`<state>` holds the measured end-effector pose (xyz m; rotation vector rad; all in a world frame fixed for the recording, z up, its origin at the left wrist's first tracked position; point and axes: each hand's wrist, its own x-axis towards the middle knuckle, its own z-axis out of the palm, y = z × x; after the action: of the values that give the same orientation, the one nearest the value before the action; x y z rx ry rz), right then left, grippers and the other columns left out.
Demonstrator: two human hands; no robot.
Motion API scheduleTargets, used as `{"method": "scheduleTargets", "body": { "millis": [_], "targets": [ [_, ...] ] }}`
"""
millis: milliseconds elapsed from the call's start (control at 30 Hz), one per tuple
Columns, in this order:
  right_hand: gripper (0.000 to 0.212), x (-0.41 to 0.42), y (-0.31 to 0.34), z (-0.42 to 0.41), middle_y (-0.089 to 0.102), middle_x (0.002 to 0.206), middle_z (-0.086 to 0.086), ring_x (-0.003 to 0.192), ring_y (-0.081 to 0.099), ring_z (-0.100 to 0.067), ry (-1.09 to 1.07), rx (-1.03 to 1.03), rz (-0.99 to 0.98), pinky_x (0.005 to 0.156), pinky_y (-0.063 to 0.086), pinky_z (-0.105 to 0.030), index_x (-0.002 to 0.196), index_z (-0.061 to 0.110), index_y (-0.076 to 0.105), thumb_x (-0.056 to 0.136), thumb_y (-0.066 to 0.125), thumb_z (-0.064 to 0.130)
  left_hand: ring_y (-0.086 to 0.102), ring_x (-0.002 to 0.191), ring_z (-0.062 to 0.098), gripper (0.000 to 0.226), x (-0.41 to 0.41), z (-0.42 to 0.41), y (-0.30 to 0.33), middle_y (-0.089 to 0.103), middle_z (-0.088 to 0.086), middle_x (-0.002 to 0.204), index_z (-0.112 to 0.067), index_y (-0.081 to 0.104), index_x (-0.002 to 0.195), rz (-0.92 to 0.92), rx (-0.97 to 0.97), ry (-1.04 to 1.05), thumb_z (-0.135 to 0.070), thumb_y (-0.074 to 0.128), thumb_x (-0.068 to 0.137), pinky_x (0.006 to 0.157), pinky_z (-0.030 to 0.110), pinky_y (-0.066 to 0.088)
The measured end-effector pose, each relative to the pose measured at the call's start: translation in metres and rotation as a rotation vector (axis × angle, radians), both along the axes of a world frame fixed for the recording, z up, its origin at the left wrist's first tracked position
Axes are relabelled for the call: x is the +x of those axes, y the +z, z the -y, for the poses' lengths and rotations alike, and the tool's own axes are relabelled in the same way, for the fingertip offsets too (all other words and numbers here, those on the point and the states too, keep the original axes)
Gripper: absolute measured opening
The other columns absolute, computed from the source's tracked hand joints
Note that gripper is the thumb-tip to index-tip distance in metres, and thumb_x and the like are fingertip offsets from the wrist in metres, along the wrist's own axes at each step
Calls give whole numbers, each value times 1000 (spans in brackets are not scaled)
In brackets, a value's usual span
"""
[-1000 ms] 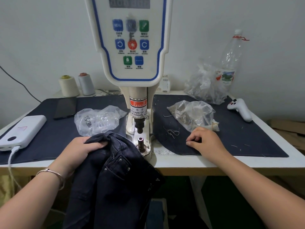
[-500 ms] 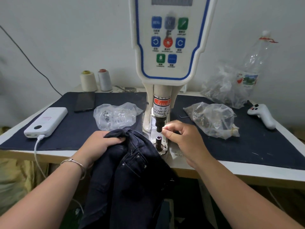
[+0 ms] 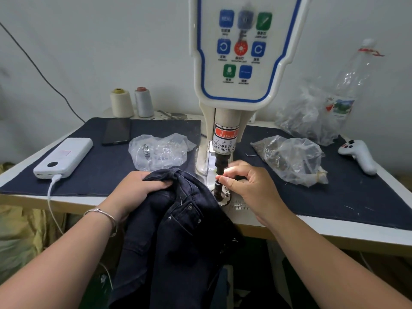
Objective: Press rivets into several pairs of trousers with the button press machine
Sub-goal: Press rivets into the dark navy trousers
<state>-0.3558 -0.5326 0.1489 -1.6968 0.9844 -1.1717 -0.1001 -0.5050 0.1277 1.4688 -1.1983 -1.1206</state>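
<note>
1. We see the worktop [image 3: 278, 221], white with a dark cloth mat [image 3: 334, 197] over most of it, running from the left edge to the right edge.
2. The button press machine [image 3: 236, 63] stands at the middle of the worktop near its back edge, its control panel facing us and its punch [image 3: 220, 166] pointing down at the lower die [image 3: 218, 188] by the front edge.
3. Dark denim trousers [image 3: 178, 230] hang over the front edge just left of the die, the bunched top resting on the worktop.
4. Our left hand [image 3: 136, 188] grips that bunched top, its fingers [image 3: 156, 186] closed around the cloth.
5. Our right hand [image 3: 247, 186] sits just right of the die, thumb and forefinger pressed together between punch and die; what they pinch is too small to tell.
6. Clear plastic bags lie either side of the machine: one [image 3: 160, 152] to the left, one [image 3: 292, 159] to the right.
7. A white power bank [image 3: 64, 157] lies near the left edge, cable plugged in.
8. A white handheld controller [image 3: 359, 155] lies near the right edge.
</note>
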Motion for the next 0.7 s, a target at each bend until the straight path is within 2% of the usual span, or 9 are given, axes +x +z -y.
{"method": "scheduleTargets", "body": {
  "millis": [200,433,500,600,700],
  "targets": [
    [23,1,-2,1,68,82,19,73,61,-2,-3,23,29,68,50,-13,66,26,72,78,79,8,69,66,5,14,-2,-1,2,76,-3,76,-24,80,71,-8,-12,-16,-16,77,82,56,14,51],
    [24,0,-2,1,68,83,19,72,60,-9,15,23,34,65,50,-15,66,28,73,77,79,7,72,76,10,3,0,-1,1,78,3,86,-22,81,82,9,7,-4,-21,79,80,71,29,52],
    [24,1,-2,1,68,82,19,74,61,-11,19,49,51,68,52,-18,66,28,73,77,80,7,72,77,10,4,0,-1,1,78,2,86,-24,81,82,11,11,-1,-22,79,80,73,30,52],
    [22,0,-2,2,69,84,16,79,62,-17,17,83,48,77,55,-33,66,26,75,77,80,8,72,77,11,4,0,-1,1,78,2,87,-24,81,82,9,13,2,-22,79,80,74,30,52],
    [19,-1,-1,3,69,83,14,78,62,-16,18,89,33,75,54,-30,68,25,75,77,80,9,73,78,11,4,0,-1,2,78,2,87,-24,81,82,15,14,5,-21,79,80,72,29,52]
  ]
}}
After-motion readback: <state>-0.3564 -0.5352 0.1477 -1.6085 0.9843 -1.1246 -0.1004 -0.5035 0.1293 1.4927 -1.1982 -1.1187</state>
